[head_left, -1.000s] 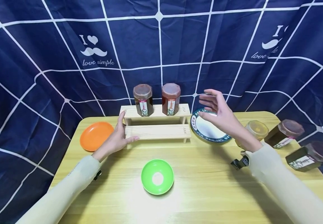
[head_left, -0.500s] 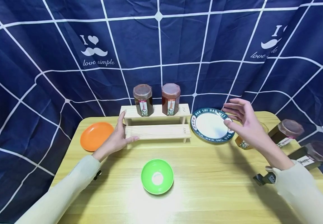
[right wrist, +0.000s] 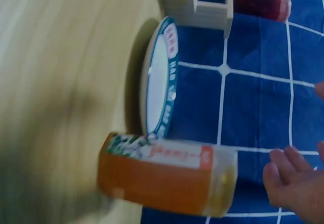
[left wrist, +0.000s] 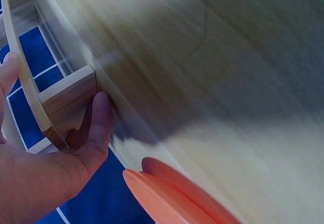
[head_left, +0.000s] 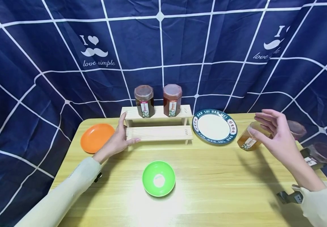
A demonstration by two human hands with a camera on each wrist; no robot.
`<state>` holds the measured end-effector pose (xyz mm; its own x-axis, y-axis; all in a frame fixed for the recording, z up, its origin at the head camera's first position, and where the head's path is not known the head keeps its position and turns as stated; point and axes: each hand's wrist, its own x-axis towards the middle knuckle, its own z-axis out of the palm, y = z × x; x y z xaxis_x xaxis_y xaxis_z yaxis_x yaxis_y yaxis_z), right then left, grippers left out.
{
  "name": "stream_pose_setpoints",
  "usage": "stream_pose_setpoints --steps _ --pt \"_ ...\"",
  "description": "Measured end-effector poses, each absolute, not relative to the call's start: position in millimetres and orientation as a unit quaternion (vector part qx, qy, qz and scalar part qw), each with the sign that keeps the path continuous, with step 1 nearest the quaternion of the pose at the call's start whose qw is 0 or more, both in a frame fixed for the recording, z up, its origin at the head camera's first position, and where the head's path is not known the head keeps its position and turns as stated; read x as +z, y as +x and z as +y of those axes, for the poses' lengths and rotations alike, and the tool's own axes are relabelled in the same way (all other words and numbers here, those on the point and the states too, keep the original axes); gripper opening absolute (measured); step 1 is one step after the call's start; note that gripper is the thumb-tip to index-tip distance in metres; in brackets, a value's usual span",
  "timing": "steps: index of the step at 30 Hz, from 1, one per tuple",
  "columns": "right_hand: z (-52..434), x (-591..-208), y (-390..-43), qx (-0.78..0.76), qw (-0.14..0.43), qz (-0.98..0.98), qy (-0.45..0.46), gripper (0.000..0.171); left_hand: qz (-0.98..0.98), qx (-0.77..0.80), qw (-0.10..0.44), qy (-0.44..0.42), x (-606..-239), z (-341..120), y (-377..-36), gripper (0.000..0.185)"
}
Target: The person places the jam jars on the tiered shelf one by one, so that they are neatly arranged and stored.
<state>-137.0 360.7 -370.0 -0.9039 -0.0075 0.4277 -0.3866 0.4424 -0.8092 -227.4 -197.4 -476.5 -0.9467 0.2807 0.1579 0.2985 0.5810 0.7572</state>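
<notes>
My left hand (head_left: 117, 141) rests open against the left end of a two-step wooden rack (head_left: 159, 133), thumb on the lower step; the left wrist view shows the fingers (left wrist: 98, 120) touching the rack's leg (left wrist: 68, 95). Two dark jars (head_left: 144, 101) (head_left: 172, 99) stand on the top step. My right hand (head_left: 278, 138) hovers open just right of an amber jar (head_left: 248, 137) with fingers spread, apart from it. In the right wrist view the amber jar (right wrist: 167, 176) stands beside the fingertips (right wrist: 283, 176).
A white plate with a dark green rim (head_left: 214, 126) lies right of the rack. An orange plate (head_left: 96, 137) lies at the left, a green bowl (head_left: 159, 178) in front. Two more dark jars (head_left: 319, 155) (head_left: 296, 129) stand at the table's right edge (head_left: 326, 178).
My right hand has swept from above the white plate rightward and down to the amber jar. The left hand has stayed on the rack.
</notes>
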Motion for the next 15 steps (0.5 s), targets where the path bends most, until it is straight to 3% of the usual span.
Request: stream_pose_setpoints --steps 8,15 --pt "381.9 -387.7 -128.3 0.462 0.187 -0.866 0.047 0.092 -0.888 -0.43 0.012 -0.164 -480.5 -198.6 -230.4 0.135" --pt "396.4 -405.2 -127.7 0.451 0.16 -0.878 0.029 0.099 -0.874 -0.454 0.0 -0.174 -457.8 -190.9 -215.9 0.131"
